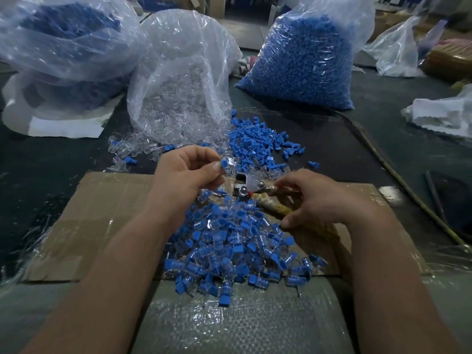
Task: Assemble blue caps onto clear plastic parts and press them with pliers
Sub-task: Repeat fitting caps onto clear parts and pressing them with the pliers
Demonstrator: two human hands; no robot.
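Above the pile [229,246] on the tabletop [332,139], left hand [186,172] fingers are pinching a capped part [226,165] just beside the pliers [246,185], right hand [321,200] fingers wrapping the handles; pressing step appears to be starting, next likely needing the part seated between the jaws.

Capped piece: a clear part [232,161] with a round blue cap [224,164] on it, pinched in the left hand [184,172], sitting at 12 o'clock from the finished pile [229,246]. That pile is a big heap of clear bodies with blue caps, spilling toward 6 o'clock. The pliers [249,187] have a metal head and tape-wrapped handles, gripped in the right hand [321,200], head aimed at about 10 o'clock; jaws maybe slightly apart, hard to tell. Loose blue caps [258,144] are scattered at 12, loose clear parts [122,149] at 10.
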